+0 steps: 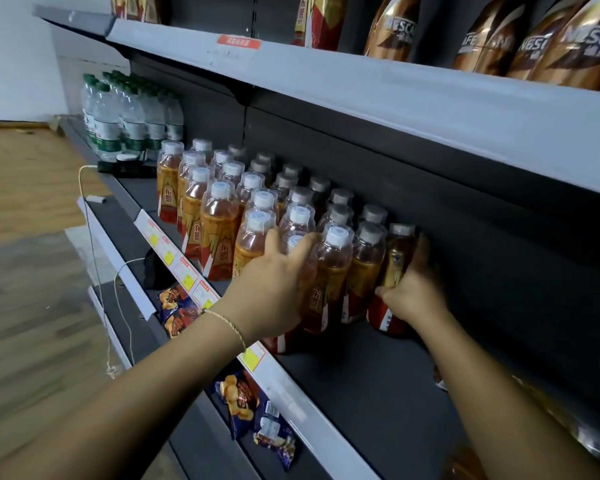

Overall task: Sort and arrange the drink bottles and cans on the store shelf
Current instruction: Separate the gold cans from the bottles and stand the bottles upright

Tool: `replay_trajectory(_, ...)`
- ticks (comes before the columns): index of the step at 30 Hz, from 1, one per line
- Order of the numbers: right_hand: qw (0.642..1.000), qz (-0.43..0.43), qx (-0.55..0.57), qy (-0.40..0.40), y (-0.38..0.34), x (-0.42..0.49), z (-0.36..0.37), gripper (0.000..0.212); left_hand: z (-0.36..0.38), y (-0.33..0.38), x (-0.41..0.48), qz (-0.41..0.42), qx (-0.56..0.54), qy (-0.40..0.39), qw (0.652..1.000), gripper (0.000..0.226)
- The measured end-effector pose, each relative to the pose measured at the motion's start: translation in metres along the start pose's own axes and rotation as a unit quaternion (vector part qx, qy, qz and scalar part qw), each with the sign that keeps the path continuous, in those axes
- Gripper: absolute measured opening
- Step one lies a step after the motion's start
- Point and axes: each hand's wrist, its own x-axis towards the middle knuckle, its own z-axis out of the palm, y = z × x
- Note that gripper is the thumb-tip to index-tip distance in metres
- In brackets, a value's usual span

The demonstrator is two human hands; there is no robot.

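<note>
Orange drink bottles (222, 216), clear-shouldered with white caps and red-and-yellow labels, stand in rows at mid-frame on the dark shelf (378, 382). The left hand (274, 285) wraps round a front bottle (294, 242). The right hand (413, 296) grips the rightmost bottle (397, 263). Green-capped water bottles (118, 123) stand upper left, snack packets (243, 400) lie lower centre, and brown coffee bottles (551, 46) stand upper right.

Your left hand (274, 289) partly masks the front bottle (284, 341), your right hand (413, 292) the end bottle (397, 261); the top edge crops the coffee bottles (392, 29).
</note>
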Motion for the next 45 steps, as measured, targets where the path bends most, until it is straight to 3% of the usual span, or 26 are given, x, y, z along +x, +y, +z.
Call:
replay_trajectory(2,0.999,0.042,-0.028,0.001,-0.002,-0.001,0.004,0.126,-0.003,0.0,0.003,0.002,0.006,0.004,1.0,0.082)
replay_trajectory(6,0.999,0.034,-0.005,0.034,0.001,0.0,0.01,0.096,-0.007,0.004,0.009,-0.002,0.013,0.001,1.0,0.07)
replay_trajectory(10,0.994,0.041,0.081,0.054,0.009,0.004,0.019,0.086,-0.006,0.008,0.016,-0.015,0.03,-0.025,0.999,0.078)
replay_trajectory(13,0.995,0.041,0.082,0.049,0.01,0.012,0.023,0.062,-0.007,0.007,0.019,-0.017,0.024,-0.037,0.999,0.082)
replay_trajectory(17,0.998,0.044,0.018,0.045,0.009,0.014,0.018,0.073,-0.008,0.005,0.014,-0.004,0.007,-0.024,1.0,0.071)
replay_trajectory(20,0.997,0.071,0.006,0.019,0.011,0.006,0.016,0.066,-0.009,0.004,0.009,0.002,0.009,-0.026,1.0,0.078)
replay_trajectory(25,0.994,0.105,-0.007,-0.027,-0.005,-0.009,0.004,0.025,-0.013,0.009,0.002,0.011,0.042,-0.049,0.998,0.091)
replay_trajectory(28,0.995,0.102,0.021,-0.011,-0.017,-0.029,0.001,0.028,-0.012,0.004,-0.002,0.021,0.034,-0.054,0.998,0.093)
replay_trajectory(33,0.995,0.085,0.044,0.01,-0.03,-0.082,-0.011,0.066,-0.005,-0.003,-0.016,0.049,-0.014,-0.037,0.998,0.093)
replay_trajectory(37,0.996,0.053,0.004,0.067,-0.024,-0.136,-0.035,0.056,0.0,0.003,-0.032,0.028,0.039,0.003,0.999,0.096)
replay_trajectory(40,0.993,0.06,-0.027,0.096,-0.013,-0.168,-0.063,0.048,-0.003,0.022,-0.047,0.041,0.124,0.06,0.99,0.084)
replay_trajectory(45,0.985,0.098,-0.054,0.134,0.015,-0.211,-0.116,0.033,-0.005,0.075,-0.071,0.14,0.085,0.024,0.986,0.081)
